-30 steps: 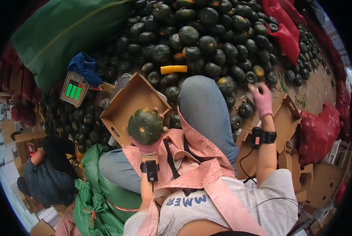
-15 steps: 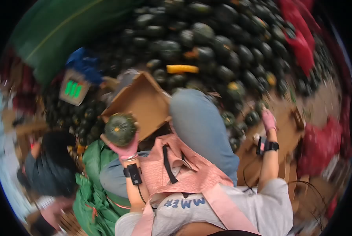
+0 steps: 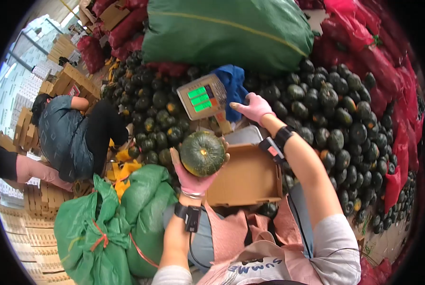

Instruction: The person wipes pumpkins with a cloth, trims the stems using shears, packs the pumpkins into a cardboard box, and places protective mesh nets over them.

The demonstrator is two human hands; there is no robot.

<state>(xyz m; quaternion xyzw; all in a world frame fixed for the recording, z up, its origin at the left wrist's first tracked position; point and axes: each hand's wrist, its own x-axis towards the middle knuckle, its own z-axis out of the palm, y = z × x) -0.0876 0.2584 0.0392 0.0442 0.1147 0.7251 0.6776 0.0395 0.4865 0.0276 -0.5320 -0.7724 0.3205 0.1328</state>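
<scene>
A round dark green pumpkin (image 3: 202, 153) rests in my left hand (image 3: 194, 182), whose pink-gloved fingers are wrapped round its underside and sides. Just right of it lies an open cardboard box (image 3: 245, 176) with a bare bottom. My right hand (image 3: 255, 107), in a pink glove with bare fingertips, reaches beside a blue cloth (image 3: 231, 85). Its thumb and fingers point left; whether they hold anything is too unclear to tell. The cloth hangs on the right side of a scale display (image 3: 200, 98) with lit green digits.
Heaps of dark pumpkins (image 3: 343, 137) lie ahead and right. A large green sack (image 3: 226, 33) is behind the scale, and tied green sacks (image 3: 98, 237) stand at left. A crouching person (image 3: 67, 133) is further left, near stacked cartons (image 3: 39, 202). Red net sacks (image 3: 402, 142) line the right edge.
The view has swung left. My right hand has moved from the pumpkins and cardboard at the right to beside the blue cloth. My left hand still holds the pumpkin, near the box's left side.
</scene>
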